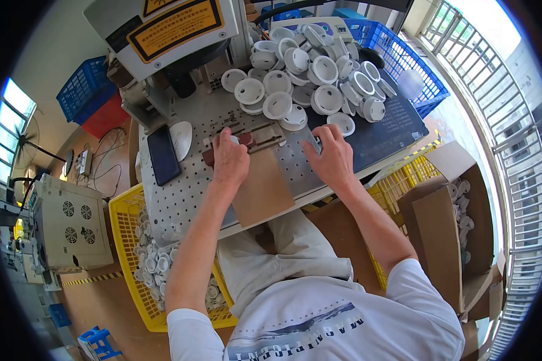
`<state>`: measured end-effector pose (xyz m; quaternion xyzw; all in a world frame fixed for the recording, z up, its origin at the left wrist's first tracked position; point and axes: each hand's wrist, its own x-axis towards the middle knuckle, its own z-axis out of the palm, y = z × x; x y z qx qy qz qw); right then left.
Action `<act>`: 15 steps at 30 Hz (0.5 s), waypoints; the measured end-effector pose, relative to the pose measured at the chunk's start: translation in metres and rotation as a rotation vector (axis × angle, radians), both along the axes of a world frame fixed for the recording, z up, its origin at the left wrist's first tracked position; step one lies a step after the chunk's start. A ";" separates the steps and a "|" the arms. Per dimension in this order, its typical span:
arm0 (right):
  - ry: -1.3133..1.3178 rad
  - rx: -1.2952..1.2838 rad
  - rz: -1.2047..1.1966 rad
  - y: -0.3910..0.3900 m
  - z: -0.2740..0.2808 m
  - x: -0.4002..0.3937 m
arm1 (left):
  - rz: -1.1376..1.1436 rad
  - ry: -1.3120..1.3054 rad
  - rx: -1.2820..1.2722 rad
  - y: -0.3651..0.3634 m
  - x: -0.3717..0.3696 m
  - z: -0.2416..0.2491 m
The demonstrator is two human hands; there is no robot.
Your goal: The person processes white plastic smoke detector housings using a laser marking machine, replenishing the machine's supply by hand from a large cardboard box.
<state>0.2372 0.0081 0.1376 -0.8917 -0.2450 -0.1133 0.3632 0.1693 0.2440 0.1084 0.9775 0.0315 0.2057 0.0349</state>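
Note:
My left hand (230, 157) is at the reddish-brown block of a metal fixture (264, 138), its fingers bent over a small light piece that is mostly hidden. To the right, my right hand (331, 155) rests on the perforated metal plate (193, 207), thumb and fingers curled close together; whatever lies between them is hidden. A brown cardboard sheet (262, 188) lies between both forearms, over the table's front edge. Behind the hands is a big heap of round white plastic parts (277, 82).
A black phone (164, 155) lies left. Above stands a machine head with a yellow warning label (183, 28). Yellow crates (123, 240) of white parts, a cardboard box (442, 234) and a blue basket (430, 93) surround the table.

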 end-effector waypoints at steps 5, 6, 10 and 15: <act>-0.006 -0.264 -0.289 -0.051 0.001 0.045 | -0.035 0.081 0.137 -0.020 -0.022 -0.004; -0.011 -0.260 -0.290 -0.052 -0.004 0.050 | -0.050 0.075 0.117 -0.024 -0.033 -0.003; -0.053 -0.269 -0.162 -0.052 -0.013 0.051 | -0.161 0.011 -0.022 -0.014 -0.093 -0.013; -0.015 -0.390 0.118 -0.032 0.030 0.015 | 0.198 -0.062 -0.121 0.050 -0.163 -0.018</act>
